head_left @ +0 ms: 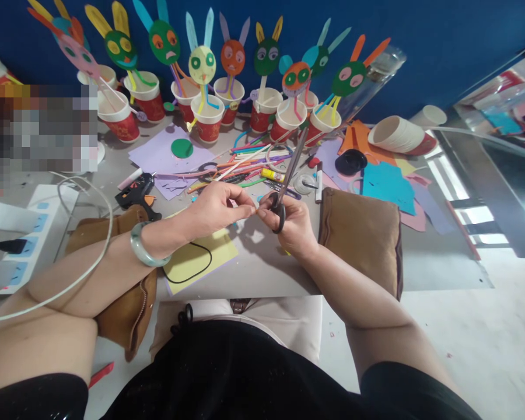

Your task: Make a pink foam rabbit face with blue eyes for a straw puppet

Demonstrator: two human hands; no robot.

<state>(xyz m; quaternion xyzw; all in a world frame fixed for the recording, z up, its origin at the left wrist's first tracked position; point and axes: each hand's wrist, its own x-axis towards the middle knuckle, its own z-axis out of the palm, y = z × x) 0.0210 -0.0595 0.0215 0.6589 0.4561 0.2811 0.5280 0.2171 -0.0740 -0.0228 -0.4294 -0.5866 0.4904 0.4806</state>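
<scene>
My right hand (pixel 291 224) grips the black handles of a pair of scissors (pixel 289 175), whose blades point up and away over the table. My left hand (pixel 216 207), with a pale green bangle (pixel 142 248) on its wrist, pinches a very small piece between thumb and fingertips right beside the right hand's fingers; the piece is too small to make out. Both hands hover above a yellow paper sheet (pixel 210 251) on the grey table (pixel 262 268).
A row of red paper cups with coloured rabbit-face figures (pixel 210 87) lines the back. Straws and sticks (pixel 245 166), a glue gun (pixel 137 195), a glue stick (pixel 272 174), stacked cups (pixel 398 135), coloured paper (pixel 387 184), brown cushions (pixel 363 233) and a power strip (pixel 26 233) surround the hands.
</scene>
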